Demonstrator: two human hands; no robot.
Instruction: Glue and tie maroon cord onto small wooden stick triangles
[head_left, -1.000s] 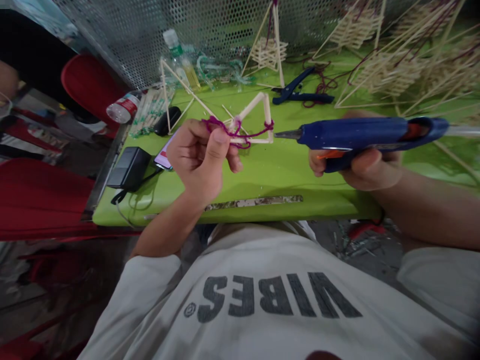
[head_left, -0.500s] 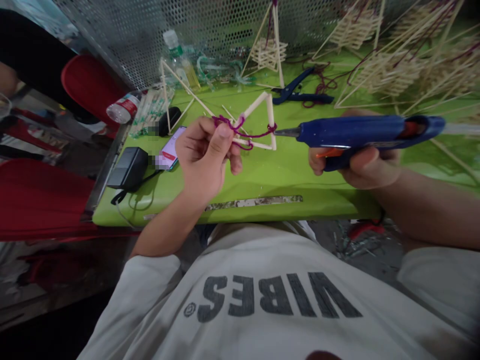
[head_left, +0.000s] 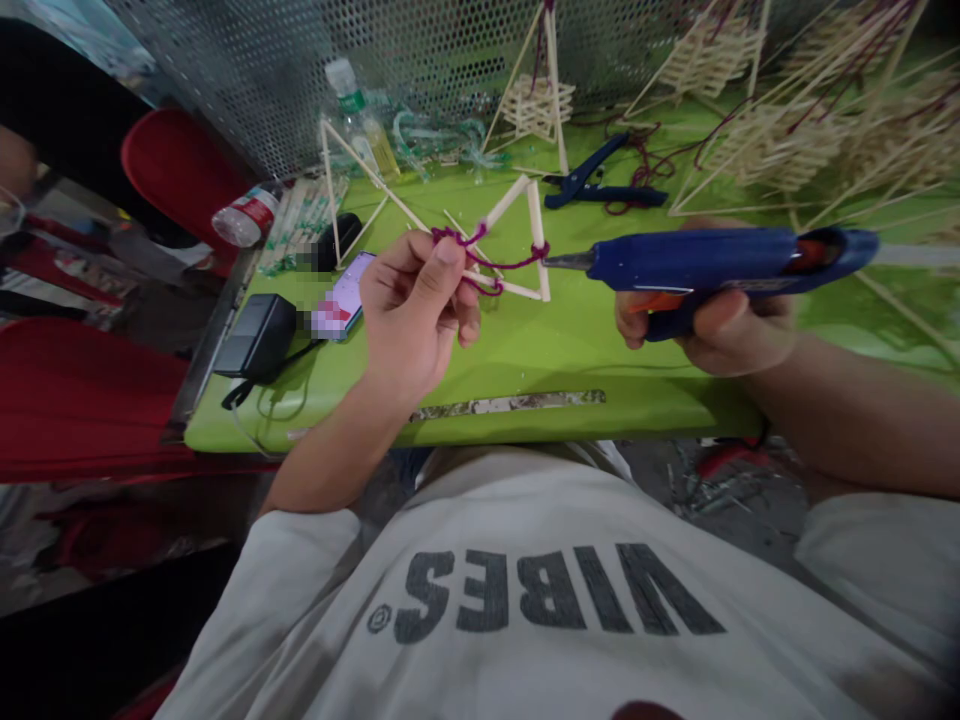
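Note:
My left hand [head_left: 420, 300] pinches purple yarn [head_left: 510, 264] and the near end of a small wooden stick frame [head_left: 535, 215]. The yarn runs from my fingertips to a knot around the frame's right-hand stick. My right hand [head_left: 720, 325] is wrapped around the handle of a blue glue gun [head_left: 697, 265], with a finger at its orange trigger. The gun's thin nozzle points left, its tip at or very close to the knot; I cannot tell whether it touches. A clear glue stick [head_left: 907, 256] protrudes from its back. My left fingers hide part of the frame.
Dark blue cutters [head_left: 600, 185] lie behind the frame. Several stick structures with yarn [head_left: 780, 145] crowd the back right. At left are a phone [head_left: 343, 298], a black adapter [head_left: 259, 335] and a fallen bottle [head_left: 244, 217]. A perforated metal panel [head_left: 262, 80] borders the green table [head_left: 487, 360].
My left hand has shifted slightly to the right with the yarn end, while the frame's right side and the glue gun have moved a little to the left.

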